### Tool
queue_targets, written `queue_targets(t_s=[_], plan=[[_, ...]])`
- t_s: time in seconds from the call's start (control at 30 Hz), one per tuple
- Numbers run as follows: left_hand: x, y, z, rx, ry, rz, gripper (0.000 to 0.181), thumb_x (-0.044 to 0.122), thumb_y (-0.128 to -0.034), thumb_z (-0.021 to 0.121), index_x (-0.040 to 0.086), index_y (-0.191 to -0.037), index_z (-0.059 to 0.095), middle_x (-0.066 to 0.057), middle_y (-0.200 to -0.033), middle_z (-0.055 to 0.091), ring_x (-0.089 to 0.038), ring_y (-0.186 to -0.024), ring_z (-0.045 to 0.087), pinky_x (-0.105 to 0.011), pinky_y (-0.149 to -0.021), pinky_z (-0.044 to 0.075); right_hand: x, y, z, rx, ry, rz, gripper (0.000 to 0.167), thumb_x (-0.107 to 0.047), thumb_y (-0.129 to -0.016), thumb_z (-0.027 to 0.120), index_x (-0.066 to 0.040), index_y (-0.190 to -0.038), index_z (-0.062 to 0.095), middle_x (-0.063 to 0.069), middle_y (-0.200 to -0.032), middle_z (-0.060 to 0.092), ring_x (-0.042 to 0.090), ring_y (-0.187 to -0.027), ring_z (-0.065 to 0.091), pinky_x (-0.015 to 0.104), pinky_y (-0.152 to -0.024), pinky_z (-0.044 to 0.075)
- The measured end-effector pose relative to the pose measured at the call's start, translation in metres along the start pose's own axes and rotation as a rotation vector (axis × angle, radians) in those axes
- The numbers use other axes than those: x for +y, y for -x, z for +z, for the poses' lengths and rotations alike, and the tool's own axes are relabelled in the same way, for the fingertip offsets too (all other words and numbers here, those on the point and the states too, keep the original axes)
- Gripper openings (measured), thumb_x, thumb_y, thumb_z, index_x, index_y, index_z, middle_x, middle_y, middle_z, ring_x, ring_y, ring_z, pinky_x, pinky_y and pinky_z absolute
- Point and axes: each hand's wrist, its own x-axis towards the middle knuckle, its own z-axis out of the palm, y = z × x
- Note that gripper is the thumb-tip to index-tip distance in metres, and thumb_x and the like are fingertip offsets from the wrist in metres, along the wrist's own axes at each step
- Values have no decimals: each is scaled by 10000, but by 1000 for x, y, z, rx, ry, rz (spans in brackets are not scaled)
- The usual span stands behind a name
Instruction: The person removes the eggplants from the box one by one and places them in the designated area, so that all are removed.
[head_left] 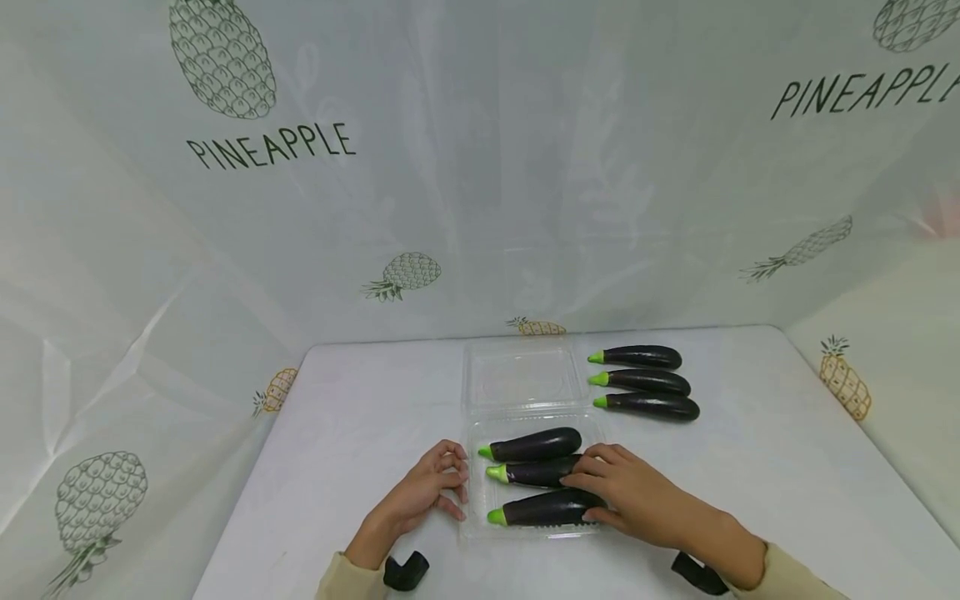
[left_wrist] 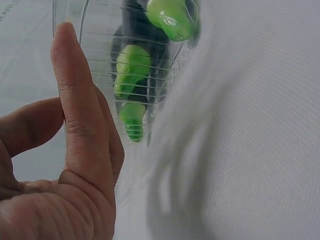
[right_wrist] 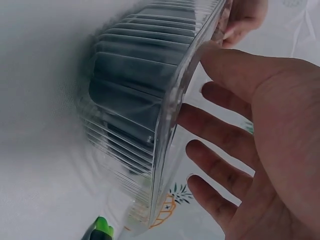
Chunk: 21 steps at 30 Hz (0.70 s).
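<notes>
A white table [head_left: 337, 417] holds an opened clear container [head_left: 483, 496]. A right hand [head_left: 630, 496], fingers loosely spread, gripping nothing, is at its right rim; a relaxed left hand [head_left: 431, 486], likewise holding nothing, is at the left. Three eggplants [head_left: 534, 473] lie inside, three more [head_left: 647, 382] beside the lid [head_left: 525, 375].

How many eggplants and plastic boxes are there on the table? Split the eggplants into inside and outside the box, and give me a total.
Clear plastic box: 1
Eggplants inside the box: 3
Other eggplants outside the box, on the table: 3
Total: 7
</notes>
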Motion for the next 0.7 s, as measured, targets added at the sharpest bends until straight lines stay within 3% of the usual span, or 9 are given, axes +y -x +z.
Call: queue_targets(t_s=[0.7], plan=[[-1,1,-2,2,-10,0,224,9,-1056,538,2,-1243,415,-31,-931,513,-153,-771,597,-300,-581,633,-6,-5,-5,-125,45,58,427,-307,-816,914,-197,-1198,757,-62,-1131,718,211,-1109,610,425,-1001,566]])
